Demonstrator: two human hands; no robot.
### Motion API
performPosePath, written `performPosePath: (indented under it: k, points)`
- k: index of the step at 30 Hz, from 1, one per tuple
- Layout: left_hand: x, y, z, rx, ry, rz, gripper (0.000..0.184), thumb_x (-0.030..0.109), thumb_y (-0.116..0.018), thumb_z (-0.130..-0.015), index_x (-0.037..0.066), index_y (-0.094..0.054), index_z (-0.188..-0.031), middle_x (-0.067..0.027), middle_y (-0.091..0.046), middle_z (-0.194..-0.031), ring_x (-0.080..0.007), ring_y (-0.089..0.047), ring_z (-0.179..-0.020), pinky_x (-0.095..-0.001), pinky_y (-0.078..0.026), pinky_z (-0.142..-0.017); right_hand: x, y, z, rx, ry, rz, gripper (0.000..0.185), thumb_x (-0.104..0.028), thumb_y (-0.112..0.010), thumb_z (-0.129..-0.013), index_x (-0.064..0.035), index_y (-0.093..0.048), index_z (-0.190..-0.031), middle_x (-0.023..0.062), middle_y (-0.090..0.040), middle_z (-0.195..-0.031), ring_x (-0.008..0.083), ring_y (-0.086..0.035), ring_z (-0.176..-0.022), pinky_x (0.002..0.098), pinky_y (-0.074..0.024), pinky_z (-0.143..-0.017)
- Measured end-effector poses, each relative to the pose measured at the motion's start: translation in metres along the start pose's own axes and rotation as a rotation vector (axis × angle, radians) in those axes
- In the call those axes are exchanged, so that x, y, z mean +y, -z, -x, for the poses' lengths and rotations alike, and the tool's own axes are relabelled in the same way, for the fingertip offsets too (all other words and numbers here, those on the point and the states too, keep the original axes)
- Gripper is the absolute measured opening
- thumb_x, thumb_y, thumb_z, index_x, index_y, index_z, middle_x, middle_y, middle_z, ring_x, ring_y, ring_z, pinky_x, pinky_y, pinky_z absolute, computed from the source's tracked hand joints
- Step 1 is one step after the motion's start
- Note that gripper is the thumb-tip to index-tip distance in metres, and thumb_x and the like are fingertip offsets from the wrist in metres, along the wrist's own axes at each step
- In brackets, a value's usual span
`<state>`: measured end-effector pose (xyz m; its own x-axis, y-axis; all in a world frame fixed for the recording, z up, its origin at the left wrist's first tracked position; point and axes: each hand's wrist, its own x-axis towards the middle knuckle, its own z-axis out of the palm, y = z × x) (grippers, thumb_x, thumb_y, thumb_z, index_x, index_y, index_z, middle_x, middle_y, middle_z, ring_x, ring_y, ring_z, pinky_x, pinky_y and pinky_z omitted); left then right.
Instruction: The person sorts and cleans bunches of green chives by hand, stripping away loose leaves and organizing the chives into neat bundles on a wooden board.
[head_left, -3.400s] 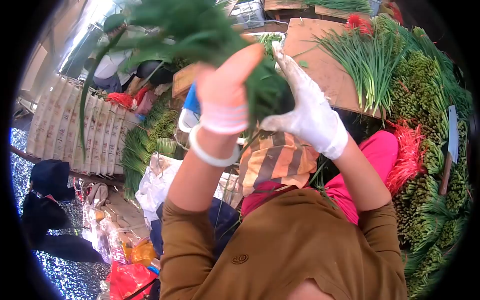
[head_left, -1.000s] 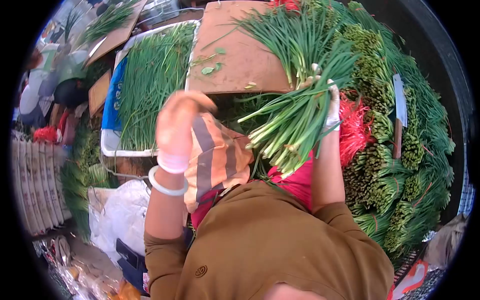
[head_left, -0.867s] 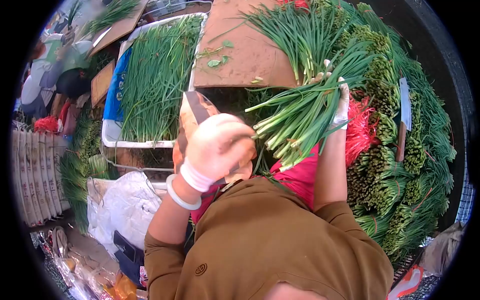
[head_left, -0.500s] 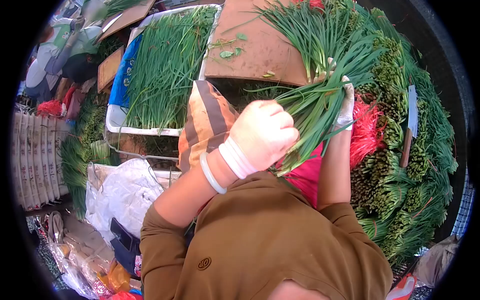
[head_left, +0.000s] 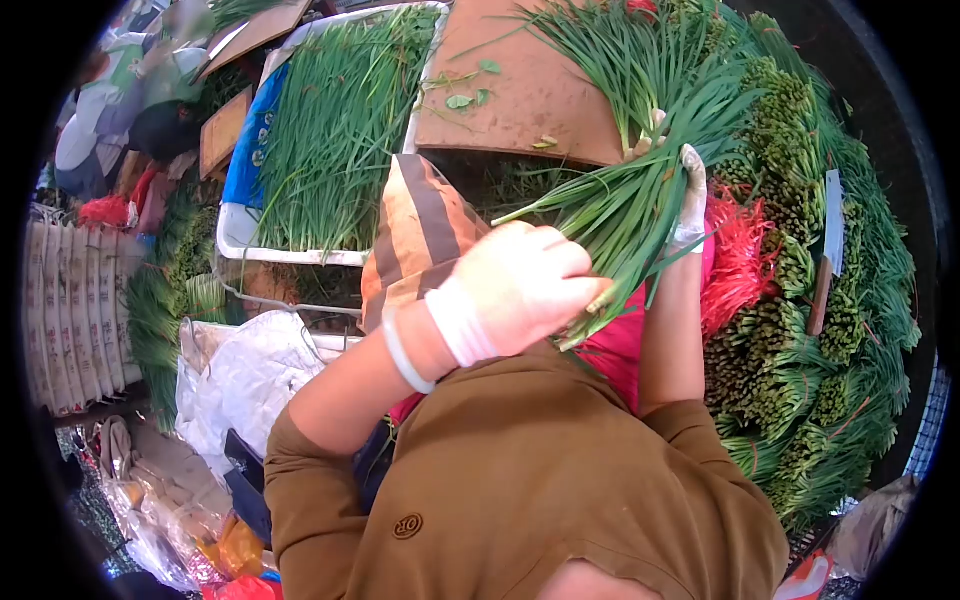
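Observation:
A loose bunch of long green stalks (head_left: pixel 640 215) lies across my gloved right hand (head_left: pixel 685 195), whose fingers wrap round it from below, with fingertips showing at both sides. The pale stalk ends point down and left. My left hand (head_left: pixel 530 285), in a white glove with a white bangle at the wrist, is closed at those lower ends, pinching stalks at its fingertips. Its palm is hidden. Just above, more stalks (head_left: pixel 620 65) lie over the edge of a brown board (head_left: pixel 510 95).
A white tray (head_left: pixel 300 256) of green stalks stands at upper left. Tied bundles (head_left: pixel 790 370) are piled on the right, with a knife (head_left: pixel 830 240) and red strings (head_left: pixel 737 265) on them. At far upper left is another person (head_left: pixel 110 110). A white bag (head_left: pixel 245 375) lies at lower left.
My left hand has come in from the left to the lower stalk ends and closed there. My right hand has kept holding the bunch over the last second. The view has shifted slightly.

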<state>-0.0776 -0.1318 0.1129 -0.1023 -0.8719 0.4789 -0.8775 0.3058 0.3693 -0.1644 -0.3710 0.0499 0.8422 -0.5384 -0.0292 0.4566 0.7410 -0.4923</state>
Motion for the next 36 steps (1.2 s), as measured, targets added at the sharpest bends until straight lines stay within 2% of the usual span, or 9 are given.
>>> performPosePath:
  k: [12, 22, 25, 26, 27, 28, 32, 34, 36]
  points:
    - [-0.004, 0.01, -0.012, 0.142, -0.227, -0.187, 0.021, 0.014, -0.065, -0.065, 0.009, -0.065, -0.085, 0.0004, -0.056, -0.075, -0.0175, -0.057, -0.068, -0.0293, -0.047, -0.064, 0.008, 0.003, -0.003, -0.087, -0.03, 0.066, 0.054, -0.023, -0.059, -0.084, 0.0014, -0.045, -0.131, 0.0061, -0.062, -0.101, 0.0214, -0.061, -0.092, 0.0415, -0.0516, -0.087]
    - [0.011, 0.031, 0.014, 0.164, 0.097, 0.804, 0.018, 0.008, -0.059, -0.081, 0.006, -0.061, -0.098, -0.0082, -0.061, -0.085, -0.0268, -0.06, -0.078, -0.0372, -0.047, -0.068, 0.011, 0.016, 0.0, 0.027, -0.021, 0.02, 0.053, -0.023, -0.061, -0.082, 0.0001, -0.048, -0.128, 0.0103, -0.061, -0.1, 0.022, -0.06, -0.09, 0.0413, -0.0508, -0.088]
    - [-0.004, 0.06, 0.058, 0.92, 0.199, 1.545, 0.022, 0.021, -0.049, -0.089, 0.004, -0.053, -0.103, -0.0113, -0.055, -0.1, -0.0276, -0.053, -0.097, -0.0428, -0.042, -0.087, 0.003, 0.021, 0.007, 0.109, 0.002, -0.033, 0.053, -0.025, -0.06, -0.081, -0.0018, -0.05, -0.128, 0.0122, -0.06, -0.096, 0.0223, -0.059, -0.086, 0.0387, -0.0493, -0.087]
    - [-0.028, 0.08, 0.064, 0.811, -0.063, 1.546, 0.023, 0.025, -0.047, -0.09, 0.006, -0.055, -0.101, -0.0106, -0.056, -0.097, -0.0265, -0.052, -0.097, -0.043, -0.04, -0.092, 0.0, 0.026, 0.007, 0.079, -0.018, -0.054, 0.053, -0.025, -0.06, -0.081, -0.0019, -0.05, -0.128, 0.0119, -0.06, -0.096, 0.0221, -0.059, -0.086, 0.0383, -0.0493, -0.087]
    - [-0.014, 0.097, 0.064, 1.2, 0.306, 1.297, 0.012, 0.018, -0.048, -0.089, 0.008, -0.054, -0.084, -0.005, -0.05, -0.085, -0.0226, -0.052, -0.086, -0.0416, -0.041, -0.086, -0.003, 0.033, 0.007, 0.048, -0.04, -0.073, 0.053, -0.024, -0.06, -0.081, -0.002, -0.05, -0.128, 0.0116, -0.061, -0.097, 0.0218, -0.059, -0.087, 0.038, -0.0493, -0.087]
    - [-0.027, 0.112, 0.078, 1.382, 0.262, 1.44, 0.019, 0.019, -0.046, -0.09, 0.009, -0.052, -0.076, -0.0037, -0.049, -0.079, -0.0214, -0.051, -0.083, -0.0415, -0.041, -0.085, -0.005, 0.037, 0.006, 0.016, -0.061, -0.092, 0.053, -0.024, -0.06, -0.08, -0.0021, -0.05, -0.128, 0.0112, -0.061, -0.098, 0.0216, -0.059, -0.087, 0.0376, -0.0493, -0.087]
    - [-0.051, 0.113, 0.104, 0.763, 0.185, 1.437, 0.019, 0.019, -0.046, -0.089, 0.008, -0.051, -0.074, -0.0039, -0.049, -0.071, -0.0202, -0.054, -0.076, -0.0338, -0.045, -0.078, -0.008, 0.03, 0.008, 0.09, -0.012, -0.084, 0.052, -0.021, -0.06, -0.08, -0.0038, -0.051, -0.128, 0.0103, -0.062, -0.104, 0.0206, -0.059, -0.09, 0.0371, -0.05, -0.086]
    - [-0.021, 0.081, 0.08, 0.532, 0.888, 0.723, 0.009, 0.011, -0.057, -0.081, 0.002, -0.057, -0.081, -0.0042, -0.057, -0.076, -0.015, -0.057, -0.062, -0.03, -0.049, -0.059, -0.007, 0.029, 0.006, 0.072, -0.02, -0.031, 0.055, -0.023, -0.062, -0.078, -0.0027, -0.051, -0.128, 0.0119, -0.063, -0.103, 0.0219, -0.06, -0.087, 0.0384, -0.0504, -0.085]
    - [-0.008, 0.046, 0.044, 0.091, 0.611, 0.389, 0.033, 0.007, -0.069, -0.07, 0.004, -0.062, -0.102, -0.0098, -0.059, -0.081, -0.017, -0.058, -0.062, -0.0312, -0.048, -0.056, -0.004, 0.028, 0.002, 0.056, -0.011, 0.088, 0.056, -0.024, -0.063, -0.078, -0.0014, -0.05, -0.128, 0.0124, -0.063, -0.101, 0.0228, -0.061, -0.085, 0.039, -0.0509, -0.085]
